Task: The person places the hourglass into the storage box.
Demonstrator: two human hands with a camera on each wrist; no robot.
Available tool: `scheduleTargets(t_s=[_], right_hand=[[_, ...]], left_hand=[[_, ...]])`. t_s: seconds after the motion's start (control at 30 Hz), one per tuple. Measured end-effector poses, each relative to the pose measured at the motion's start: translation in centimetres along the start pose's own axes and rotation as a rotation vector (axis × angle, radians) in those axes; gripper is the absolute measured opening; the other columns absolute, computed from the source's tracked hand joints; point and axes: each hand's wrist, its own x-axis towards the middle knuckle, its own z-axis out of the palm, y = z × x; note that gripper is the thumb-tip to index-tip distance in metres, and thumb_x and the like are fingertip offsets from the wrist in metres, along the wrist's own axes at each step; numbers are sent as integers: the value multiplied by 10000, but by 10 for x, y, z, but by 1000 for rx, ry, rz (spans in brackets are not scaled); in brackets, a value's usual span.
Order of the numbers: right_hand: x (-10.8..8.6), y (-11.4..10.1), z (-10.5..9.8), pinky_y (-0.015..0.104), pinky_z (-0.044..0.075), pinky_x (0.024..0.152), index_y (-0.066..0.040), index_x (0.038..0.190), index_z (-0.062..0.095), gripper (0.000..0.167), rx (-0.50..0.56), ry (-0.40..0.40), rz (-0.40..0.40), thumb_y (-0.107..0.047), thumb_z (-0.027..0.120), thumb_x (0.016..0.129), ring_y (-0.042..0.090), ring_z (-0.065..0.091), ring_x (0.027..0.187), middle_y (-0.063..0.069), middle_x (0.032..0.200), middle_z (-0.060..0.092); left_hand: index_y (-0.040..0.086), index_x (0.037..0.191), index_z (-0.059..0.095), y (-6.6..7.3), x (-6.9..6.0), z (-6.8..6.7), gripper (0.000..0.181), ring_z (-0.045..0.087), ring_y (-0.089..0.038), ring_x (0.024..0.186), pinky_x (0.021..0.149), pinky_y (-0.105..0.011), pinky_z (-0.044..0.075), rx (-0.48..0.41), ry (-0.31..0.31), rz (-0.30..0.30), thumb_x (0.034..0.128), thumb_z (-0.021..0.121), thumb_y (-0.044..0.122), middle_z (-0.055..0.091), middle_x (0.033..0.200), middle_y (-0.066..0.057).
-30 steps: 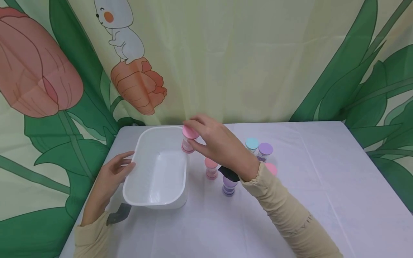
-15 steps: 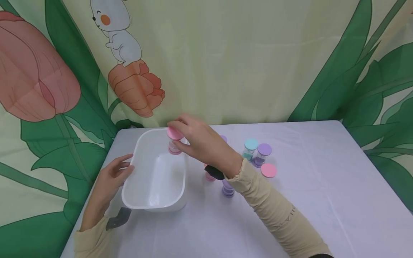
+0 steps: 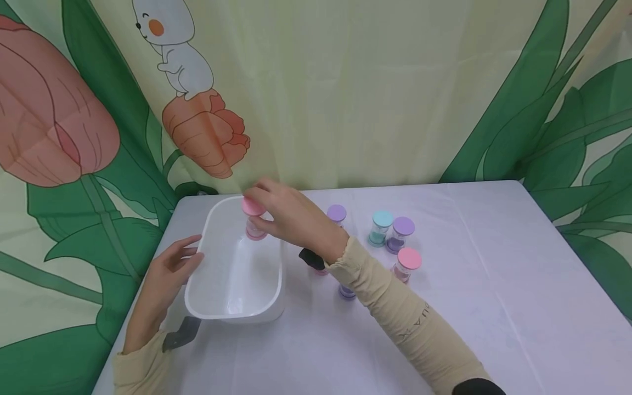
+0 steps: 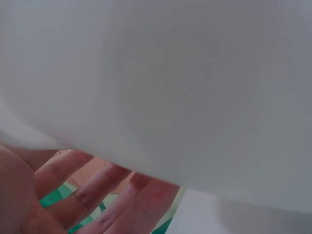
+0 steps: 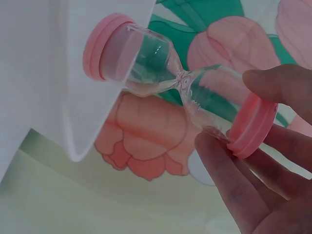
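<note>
My right hand pinches a pink-capped sand timer by its upper cap, holding it over the far right part of a white plastic tub. In the right wrist view the thumb and fingers are round one pink cap, and the sand timer's clear glass shows a little pale pink sand. My left hand rests against the tub's left side. From the left wrist, the tub's wall fills most of the picture, with extended fingers below it.
Right of the tub stand several sand timers: a teal one, purple ones and a pink one. Another purple one and a pink one are partly hidden by the right forearm. A printed curtain hangs behind the table.
My right hand has carried the pink sand timer leftward, from the tub's right rim to over its inside. The left hand has stayed at the tub's left side.
</note>
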Motion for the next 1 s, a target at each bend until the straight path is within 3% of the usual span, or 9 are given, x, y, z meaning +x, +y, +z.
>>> scheduleTargets(t_s=[0.33,0.7,1.0], right_hand=[[18,11,15,213,481,848,-102,1176,660,254,-22,-56,24,-176,669,933,124,580,946,17,1087,605],[36,10,26,219,475,823,-104,1159,667,238,-45,-189,88,-160,638,930,134,573,881,13,1035,587],[52,8,42,218,499,839,-87,1233,653,304,-104,-283,102,-200,638,951,145,609,913,39,1102,600]], left_hand=[[162,1488,455,3,2,1,603,595,117,917,776,-195,547,2,5,-13,971,603,433,575,1349,-167],[149,1478,467,5,2,1,604,596,116,894,763,-205,557,9,16,-7,964,617,429,572,1337,-165],[147,1485,455,3,0,0,617,589,129,890,763,-200,554,11,6,-32,966,607,444,568,1352,-177]])
